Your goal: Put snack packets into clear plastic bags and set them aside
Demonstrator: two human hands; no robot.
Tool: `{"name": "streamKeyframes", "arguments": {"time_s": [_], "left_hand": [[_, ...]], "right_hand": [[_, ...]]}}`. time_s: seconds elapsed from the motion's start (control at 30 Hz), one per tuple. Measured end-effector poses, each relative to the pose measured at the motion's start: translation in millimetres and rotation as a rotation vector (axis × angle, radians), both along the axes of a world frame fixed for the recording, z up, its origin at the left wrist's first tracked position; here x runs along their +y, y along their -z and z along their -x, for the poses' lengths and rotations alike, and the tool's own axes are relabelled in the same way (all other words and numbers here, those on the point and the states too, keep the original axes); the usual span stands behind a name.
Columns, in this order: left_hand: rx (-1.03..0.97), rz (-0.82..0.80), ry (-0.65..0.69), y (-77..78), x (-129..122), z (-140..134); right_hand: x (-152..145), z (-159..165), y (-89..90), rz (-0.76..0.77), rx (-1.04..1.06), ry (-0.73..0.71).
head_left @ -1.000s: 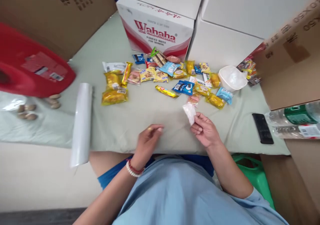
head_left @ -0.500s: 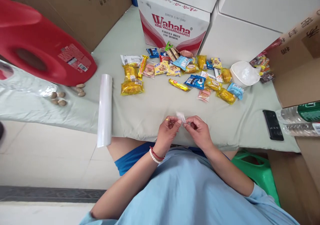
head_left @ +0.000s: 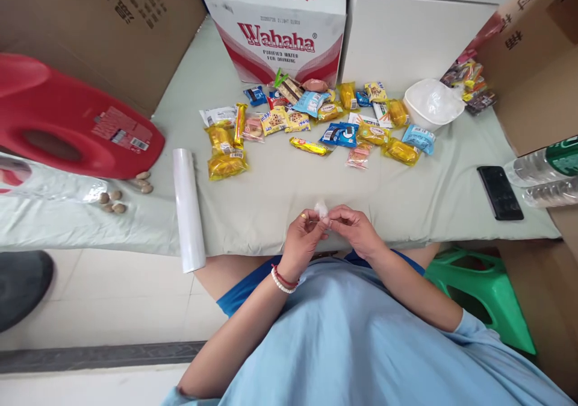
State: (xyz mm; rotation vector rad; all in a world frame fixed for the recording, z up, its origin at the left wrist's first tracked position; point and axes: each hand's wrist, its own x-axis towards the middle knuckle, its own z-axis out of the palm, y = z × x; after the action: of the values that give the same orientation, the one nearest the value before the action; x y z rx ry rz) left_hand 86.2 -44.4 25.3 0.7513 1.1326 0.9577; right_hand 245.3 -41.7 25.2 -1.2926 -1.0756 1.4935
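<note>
A small, crumpled piece of translucent whitish plastic (head_left: 321,208) is pinched between my hands close to the table's front edge. My left hand (head_left: 303,235), with a ring and bracelets at the wrist, grips it from the left with thumb and forefinger. From the right, my right hand (head_left: 354,228) pinches the same plastic, fingertips nearly touching those of the left. Whether anything lies inside the plastic, I cannot tell. Beyond the hands lie a yellow wrapped snack bar (head_left: 310,146) and a blue snack packet (head_left: 339,134) among several other packaged snacks.
A roll of clear plastic bags or film (head_left: 188,213) overhangs the front edge at left. Behind it stand a red jug (head_left: 90,123) and several brown nuts (head_left: 112,202). A white bowl (head_left: 433,108), a phone (head_left: 500,193) and plastic bottles (head_left: 542,168) are at right; a Wahaha carton (head_left: 280,38) stands behind.
The plastic piece looks more bunched up, and my fingertips have come closer together. The whole view has shifted and turned slightly; a dark shoe shows more at the left.
</note>
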Motion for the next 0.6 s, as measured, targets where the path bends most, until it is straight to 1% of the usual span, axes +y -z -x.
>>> {"name": "streamKeyframes", "arguments": {"time_s": [0.13,0.2,0.3,0.4,0.5,0.6], "left_hand": [[-0.023,0.042,-0.016,6.5,6,0],[-0.012,0.052,-0.026,10.0,10,1],[-0.004,0.065,-0.065,12.3,14,3],[-0.037,0.086,-0.121,9.2,14,4],[-0.129,0.119,-0.146,1.9,13,5],[-0.24,0.178,-0.122,-3.6,17,8]], "right_hand": [[6,-1,1.2,0.225,0.174,0.024],[10,-3,2.1,0.265,0.214,0.063],[17,-7,1.9,0.254,0.245,0.156],[21,-11,0.2,0.23,0.262,0.207],[21,-13,-0.2,0.173,0.249,0.175],[17,-11,1.0,0.057,0.173,0.087]]}}
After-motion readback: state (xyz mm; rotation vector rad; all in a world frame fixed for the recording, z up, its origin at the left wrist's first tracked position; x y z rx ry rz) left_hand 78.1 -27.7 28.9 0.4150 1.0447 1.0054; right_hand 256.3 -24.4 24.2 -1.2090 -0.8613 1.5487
